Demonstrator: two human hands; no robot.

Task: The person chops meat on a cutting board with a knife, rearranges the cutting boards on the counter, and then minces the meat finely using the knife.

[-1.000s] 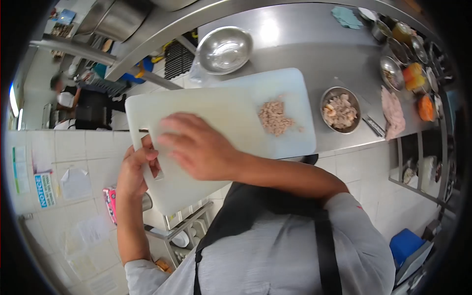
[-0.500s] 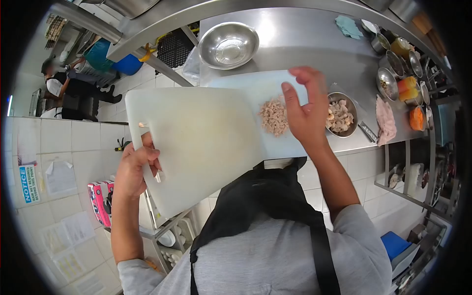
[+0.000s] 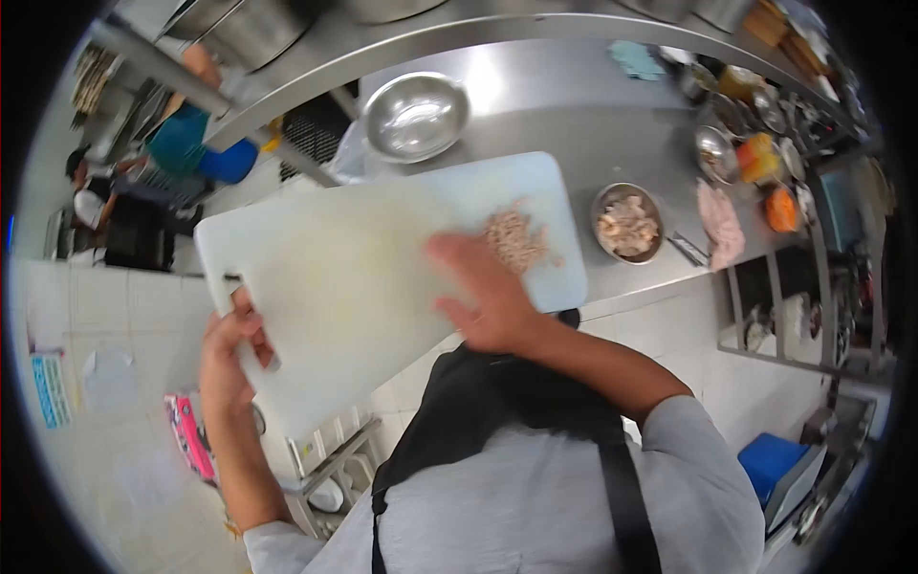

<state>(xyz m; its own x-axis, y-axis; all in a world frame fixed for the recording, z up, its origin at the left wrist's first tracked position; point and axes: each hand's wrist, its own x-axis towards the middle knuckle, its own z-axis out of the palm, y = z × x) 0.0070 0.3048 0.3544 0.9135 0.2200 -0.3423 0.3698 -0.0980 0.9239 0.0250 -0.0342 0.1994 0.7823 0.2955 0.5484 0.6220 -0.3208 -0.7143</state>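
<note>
My left hand grips a white cutting board by its handle slot and holds it raised and tilted at the left. Under its right end lies a second, pale blue cutting board on the steel counter. Chopped pale meat sits in a small heap on this lower board. My right hand, slightly blurred, hovers at the white board's right part with thumb and fingers apart and holds nothing; whether it touches the board I cannot tell.
Right of the boards stands a metal bowl of meat pieces. A bigger steel bowl is behind. A pink cloth and several small containers lie to the right. An overhead shelf edge crosses the top. Another person stands far left.
My right hand has swung left and down from above the chopped meat to the white board. The view has shifted, and the lower board's right end is now uncovered.
</note>
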